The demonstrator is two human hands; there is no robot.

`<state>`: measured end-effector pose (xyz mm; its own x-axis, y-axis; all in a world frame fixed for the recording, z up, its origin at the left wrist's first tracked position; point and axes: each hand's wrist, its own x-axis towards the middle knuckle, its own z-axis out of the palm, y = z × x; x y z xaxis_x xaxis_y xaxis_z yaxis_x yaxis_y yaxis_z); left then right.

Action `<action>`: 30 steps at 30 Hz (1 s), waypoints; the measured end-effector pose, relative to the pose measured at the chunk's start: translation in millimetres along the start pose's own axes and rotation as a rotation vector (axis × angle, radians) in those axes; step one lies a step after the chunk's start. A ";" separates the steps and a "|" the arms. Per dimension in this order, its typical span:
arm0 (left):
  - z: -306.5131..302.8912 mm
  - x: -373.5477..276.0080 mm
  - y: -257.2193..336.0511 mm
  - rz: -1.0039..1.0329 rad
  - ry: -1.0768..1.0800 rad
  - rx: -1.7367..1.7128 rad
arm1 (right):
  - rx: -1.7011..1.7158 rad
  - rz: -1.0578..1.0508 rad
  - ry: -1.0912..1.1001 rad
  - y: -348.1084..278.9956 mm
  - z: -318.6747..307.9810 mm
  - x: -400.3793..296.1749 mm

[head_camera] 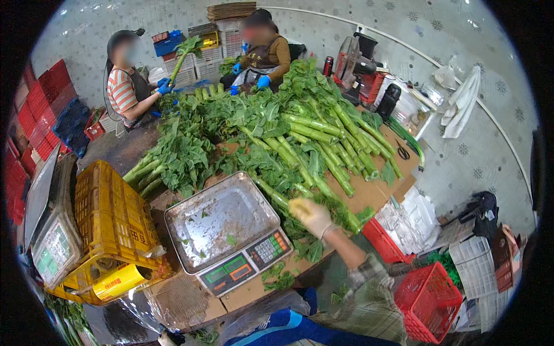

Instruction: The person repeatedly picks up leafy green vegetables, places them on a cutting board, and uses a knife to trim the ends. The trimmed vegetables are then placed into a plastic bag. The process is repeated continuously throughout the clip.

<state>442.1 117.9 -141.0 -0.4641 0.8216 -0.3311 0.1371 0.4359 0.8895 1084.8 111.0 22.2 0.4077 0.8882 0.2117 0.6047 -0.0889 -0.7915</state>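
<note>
My right hand (pixel 312 217), in a pale glove with yellowish fingertips, reaches in over the table. Its fingers curl around the near end of a thick green vegetable stalk (pixel 273 193). Just left of that hand sits a digital scale, whose steel pan (pixel 220 220) holds only dirt and leaf scraps. More leafy stalks (pixel 333 166) lie heaped beyond, cut ends mostly towards me. At the bottom edge, a small pale and dark shape beside clear plastic film may be part of my left hand (pixel 166 338); most of it is cut off and its grip is hidden.
A yellow crate (pixel 113 212) and a second scale (pixel 56 246) stand left, with a yellow roll (pixel 119 281). Scissors (pixel 402 150) lie at the cardboard's right edge. Red baskets (pixel 428 298) stand lower right. Across the table are two people in blue gloves; one holds a leafy stalk (pixel 179 65).
</note>
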 end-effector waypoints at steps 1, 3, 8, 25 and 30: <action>6.3 0.9 7.3 0.002 0.010 0.019 | -0.034 0.029 0.038 27.3 -15.4 24.6; 17.3 2.7 18.9 0.008 0.034 0.062 | 0.121 0.188 0.077 59.6 -43.7 75.7; 31.2 -0.8 36.5 -0.008 0.103 0.138 | -0.326 0.163 0.386 85.2 -115.5 193.1; 47.5 0.2 61.9 -0.017 0.161 0.249 | 0.831 0.635 -0.142 92.3 -100.3 110.8; 42.5 -0.6 55.2 -0.031 0.158 0.253 | 1.759 0.442 -0.020 47.1 -49.6 -34.1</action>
<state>487.2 157.1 -105.0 -0.5991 0.7479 -0.2858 0.3256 0.5537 0.7664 1133.3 54.1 6.1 0.3045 0.9399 -0.1545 -0.8891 0.2222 -0.4001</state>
